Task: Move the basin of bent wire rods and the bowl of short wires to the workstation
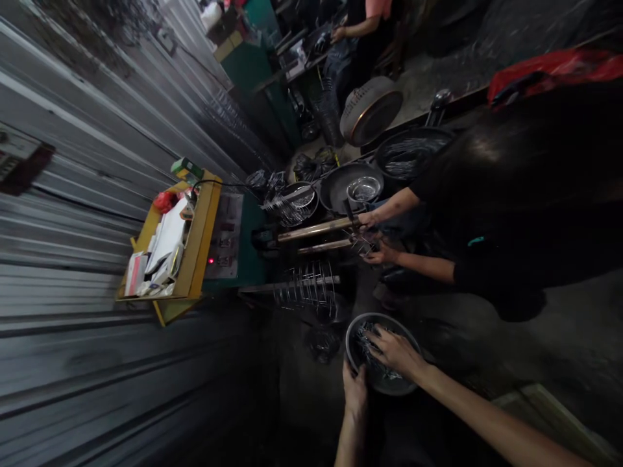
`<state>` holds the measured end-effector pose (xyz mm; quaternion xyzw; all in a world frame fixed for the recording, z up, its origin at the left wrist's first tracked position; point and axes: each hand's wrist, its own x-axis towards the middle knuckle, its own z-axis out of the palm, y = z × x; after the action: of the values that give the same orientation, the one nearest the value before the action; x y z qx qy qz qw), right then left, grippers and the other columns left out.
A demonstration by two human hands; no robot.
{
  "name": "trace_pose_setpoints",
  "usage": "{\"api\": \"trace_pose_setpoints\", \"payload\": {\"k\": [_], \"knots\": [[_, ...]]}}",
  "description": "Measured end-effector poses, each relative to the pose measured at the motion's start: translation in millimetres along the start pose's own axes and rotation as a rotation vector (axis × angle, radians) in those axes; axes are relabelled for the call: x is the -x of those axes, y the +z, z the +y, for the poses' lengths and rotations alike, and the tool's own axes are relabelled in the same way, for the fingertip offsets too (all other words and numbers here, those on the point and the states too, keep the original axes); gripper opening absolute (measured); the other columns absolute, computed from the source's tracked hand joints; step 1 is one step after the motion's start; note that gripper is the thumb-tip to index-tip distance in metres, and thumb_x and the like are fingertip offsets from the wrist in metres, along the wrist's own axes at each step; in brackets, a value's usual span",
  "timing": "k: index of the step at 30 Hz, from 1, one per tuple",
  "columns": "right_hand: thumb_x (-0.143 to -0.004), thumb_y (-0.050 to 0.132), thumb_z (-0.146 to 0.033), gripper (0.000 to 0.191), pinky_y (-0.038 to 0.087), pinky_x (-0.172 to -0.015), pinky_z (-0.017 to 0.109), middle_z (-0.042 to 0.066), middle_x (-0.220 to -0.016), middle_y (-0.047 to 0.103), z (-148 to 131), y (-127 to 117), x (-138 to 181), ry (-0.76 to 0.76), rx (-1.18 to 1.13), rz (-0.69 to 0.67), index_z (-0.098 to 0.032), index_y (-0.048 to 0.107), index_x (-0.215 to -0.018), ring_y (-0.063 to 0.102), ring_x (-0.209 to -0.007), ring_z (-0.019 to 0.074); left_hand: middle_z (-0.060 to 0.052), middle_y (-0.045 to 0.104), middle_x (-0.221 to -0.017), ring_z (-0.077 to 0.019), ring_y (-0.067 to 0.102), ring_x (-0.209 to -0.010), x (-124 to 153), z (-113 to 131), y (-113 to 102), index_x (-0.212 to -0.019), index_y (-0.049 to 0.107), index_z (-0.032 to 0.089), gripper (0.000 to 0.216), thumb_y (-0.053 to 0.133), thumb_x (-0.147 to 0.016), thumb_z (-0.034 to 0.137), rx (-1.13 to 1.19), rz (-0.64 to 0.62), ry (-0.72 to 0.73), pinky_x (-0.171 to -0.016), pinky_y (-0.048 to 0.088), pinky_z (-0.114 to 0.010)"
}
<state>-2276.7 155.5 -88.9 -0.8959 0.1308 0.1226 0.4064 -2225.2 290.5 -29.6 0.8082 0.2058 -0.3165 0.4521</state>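
Observation:
A round metal basin (351, 339) low in the middle holds a tangle of small shiny wire pieces (384, 372). My left hand (355, 392) grips the basin's near rim, fingers curled over the edge. My right hand (394, 351) reaches into the basin with its fingers spread over the wire pieces; whether it holds any I cannot make out.
A co-worker in black (511, 214) sits at right, both hands at two metal bars (316, 229) of a green machine (243, 240). Wire racks (306, 285), pans (353, 185) and bowls lie around. A yellow tray (195, 253) stands by the corrugated wall. Another person works far back.

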Motion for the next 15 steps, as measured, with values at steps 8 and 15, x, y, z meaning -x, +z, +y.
{"api": "trace_pose_setpoints", "payload": {"k": [8,15], "knots": [[-0.092,0.053,-0.028,0.040,0.052,-0.089,0.035,0.015,-0.123,0.056,12.5,-26.4,2.3,0.079,-0.004,0.068,-0.019,0.060,-0.130,0.061,-0.102,0.0268,-0.016,0.060,-0.128,-0.0244,0.056,-0.120,1.2,10.7,27.4,-0.123,0.056,0.010,0.059,0.067,-0.066,0.016,0.005,-0.083,0.077,-0.106,0.041,-0.035],[-0.092,0.050,-0.032,0.037,0.052,-0.070,0.032,0.015,-0.113,0.058,11.6,-10.5,8.9,0.085,0.074,0.144,-0.016,0.062,-0.123,0.062,-0.086,0.0257,-0.015,0.061,-0.126,-0.0235,0.057,-0.117,1.0,1.1,13.3,-0.127,0.053,0.011,0.059,0.064,-0.069,0.014,-0.047,-0.113,0.100,-0.107,0.040,-0.036]]}}
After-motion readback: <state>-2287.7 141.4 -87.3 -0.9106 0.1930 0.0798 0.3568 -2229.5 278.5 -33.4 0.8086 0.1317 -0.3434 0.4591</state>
